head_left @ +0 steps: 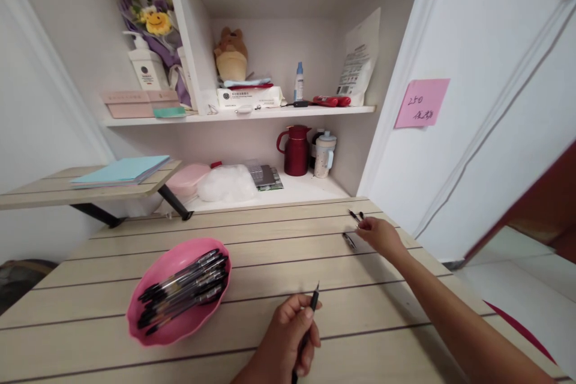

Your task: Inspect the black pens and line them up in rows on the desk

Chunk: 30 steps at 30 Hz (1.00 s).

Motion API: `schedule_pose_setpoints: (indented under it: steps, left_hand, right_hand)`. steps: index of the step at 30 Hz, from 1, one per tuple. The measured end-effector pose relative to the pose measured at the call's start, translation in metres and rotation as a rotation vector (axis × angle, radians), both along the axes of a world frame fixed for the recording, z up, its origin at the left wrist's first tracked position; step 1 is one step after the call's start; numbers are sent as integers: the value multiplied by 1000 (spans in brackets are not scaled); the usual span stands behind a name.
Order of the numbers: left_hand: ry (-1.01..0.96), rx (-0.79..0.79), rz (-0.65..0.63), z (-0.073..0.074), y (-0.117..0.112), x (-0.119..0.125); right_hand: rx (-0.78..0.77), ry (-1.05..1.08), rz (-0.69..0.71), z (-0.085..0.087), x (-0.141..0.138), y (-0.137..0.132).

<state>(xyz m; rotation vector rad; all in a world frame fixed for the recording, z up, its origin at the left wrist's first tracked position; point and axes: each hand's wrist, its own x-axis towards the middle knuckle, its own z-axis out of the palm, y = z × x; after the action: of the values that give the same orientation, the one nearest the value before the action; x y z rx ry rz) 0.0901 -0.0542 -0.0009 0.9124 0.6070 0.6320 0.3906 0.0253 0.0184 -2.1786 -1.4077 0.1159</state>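
My left hand (292, 333) is closed around a black pen (315, 298), low in the middle of the view. The pen's bare writing tip points up and away. My right hand (380, 236) reaches to the far right of the table, thumb and fingers pinched together at small slim black pieces (354, 216). Whether these are inside the pinch or just beyond it is hard to make out. Just left of the right hand, a black pen cap (348, 241) lies on the wood. To the left, a pink bowl (153, 329) holds several black-capped clear pens (186, 288).
Slatted tabletop (270, 252) below a white shelf (315, 113). A raised stand (27, 192) at left bears blue paper (121, 169). Behind the table are a red jug (296, 151), a pale cup (324, 156) and a white plastic bag (227, 183). A pink note (422, 103) sticks to the wall.
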Motion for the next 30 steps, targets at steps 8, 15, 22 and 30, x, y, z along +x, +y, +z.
schedule_pose_setpoints:
  steps: [8,15,22,30]
  left_hand:
    - [-1,9,-3,0,1,0]
    - [28,21,-1,4,0,0]
    - [28,26,-4,4,0,-1]
    - [17,-1,-1,3,0,0]
  right_hand:
    - [-221,-222,-45,-12,-42,-19]
    - [-252,-226,-140,2,-20,15]
    - [-266,-234,-155,-5,-16,29]
    - [-297,-241,-144,0,0,8]
